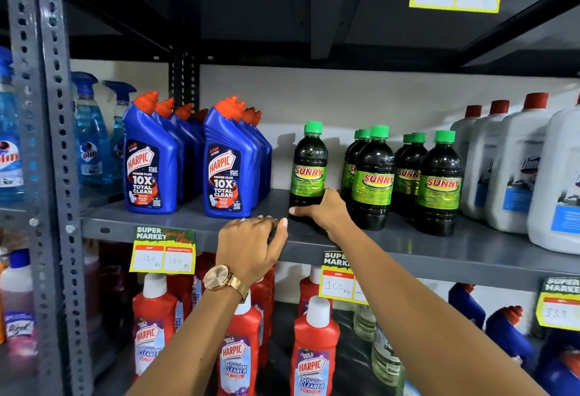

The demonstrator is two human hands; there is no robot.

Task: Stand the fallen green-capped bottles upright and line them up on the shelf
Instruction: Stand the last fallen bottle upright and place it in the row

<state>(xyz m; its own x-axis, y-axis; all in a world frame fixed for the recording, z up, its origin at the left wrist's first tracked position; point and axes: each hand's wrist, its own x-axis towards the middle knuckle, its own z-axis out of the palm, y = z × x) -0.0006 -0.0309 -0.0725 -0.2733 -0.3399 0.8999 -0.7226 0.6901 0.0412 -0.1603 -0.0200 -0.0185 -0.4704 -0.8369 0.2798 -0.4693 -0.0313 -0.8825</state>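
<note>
A grey metal shelf [188,226] in a shop holds cleaning products. Near its middle stands one green-capped bottle [308,169] of dark liquid with a green "Sunny" label, upright and set apart from the others. The right hand [323,210] wraps around the base of this bottle: the thumb lies across the front of the bottle near the bottom, and the other fingers [329,190] curl around its right side, closed on it.

Just to the right stand two rows of the same green-capped bottles [373,176], all upright, running from the shelf front toward the back wall.

The left hand [251,245], with a gold watch [219,278] on the wrist, rests on the shelf's front edge to the left of the held bottle. Its fingers bend over a dark object beneath the palm; what that object is cannot be told, nor whether the fingers grip it.

Blue Harpic bottles [150,163] with red caps stand to the left, large white jugs [514,169] to the right. Yellow price tags [163,253] hang from the shelf edge, and red Harpic bottles [314,351] fill the shelf below.
</note>
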